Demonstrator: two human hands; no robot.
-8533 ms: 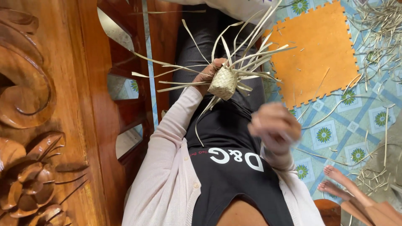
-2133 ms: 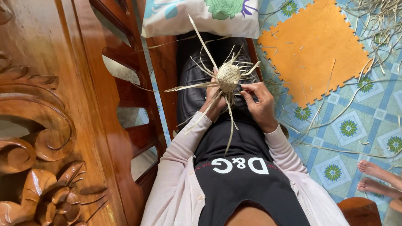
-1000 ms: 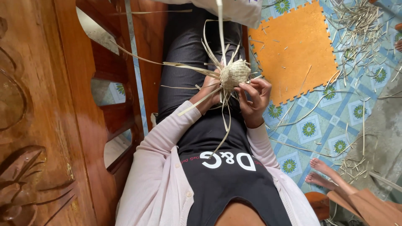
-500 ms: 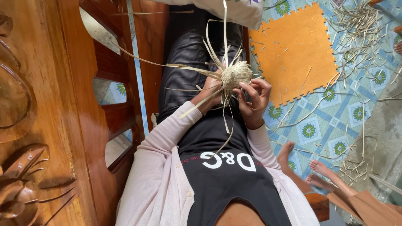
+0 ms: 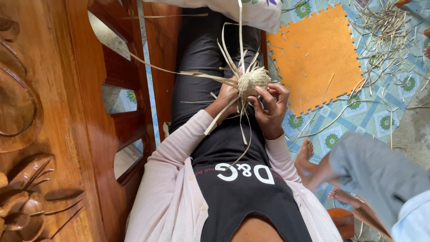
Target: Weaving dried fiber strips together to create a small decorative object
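Observation:
A small round pouch woven from pale palm-leaf strips [image 5: 253, 81] is held over my lap, with long loose strip ends [image 5: 197, 74] sticking out up, left and down. My left hand [image 5: 225, 99] grips it from the left and underneath. My right hand [image 5: 271, 107] holds its right side, fingertips pressed on the weave near a strip. I sit on a wooden bench in dark striped trousers, a black top and a pale pink cardigan.
Carved glossy wooden bench arm [image 5: 53, 116] fills the left. A pillow [image 5: 242, 11] lies past my knees. An orange foam mat [image 5: 313, 54] and scattered leaf scraps [image 5: 385, 31] cover the patterned tile floor. Another person's leg in grey shorts [image 5: 363, 166] stands at the right.
Another person has stepped in from the right, a leg now close beside me. My hands keep their grip on the pouch with small finger shifts.

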